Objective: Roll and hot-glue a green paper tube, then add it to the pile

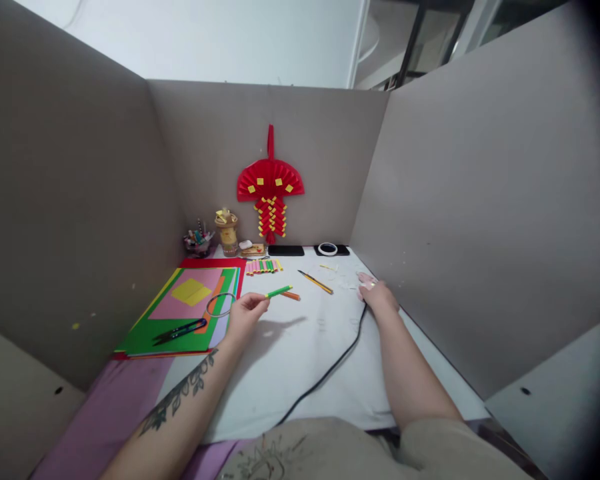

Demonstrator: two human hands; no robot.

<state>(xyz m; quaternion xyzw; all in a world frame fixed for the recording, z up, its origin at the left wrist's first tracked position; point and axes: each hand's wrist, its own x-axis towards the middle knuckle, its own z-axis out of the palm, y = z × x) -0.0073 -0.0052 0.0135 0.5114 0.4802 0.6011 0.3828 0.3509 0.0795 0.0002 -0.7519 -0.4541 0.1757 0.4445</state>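
My left hand [250,308] pinches a small green paper roll [279,292] with yellow ends, held above the white tabletop. An orange paper strip or roll [291,296] lies just behind it. On the right side of the table, my right hand [378,295] is closed around a pale pinkish tool, mostly hidden, that looks like a glue gun. A black cord [337,363] runs from it toward my body. Thin clear strands [347,277] lie beside that hand. Between the hands rests a yellow-and-black pencil or craft knife [316,282]. Behind it sits a row of colored paper rolls [264,267].
Colored paper sheets [135,343] with black thread snips [180,331] and a metal ring [221,305] lie left. A red fan ornament [270,180] hangs on the grey back panel [200,147]. A pen holder [198,245], a jar [227,235], phone [286,251] and tape roll [328,249] stand behind.
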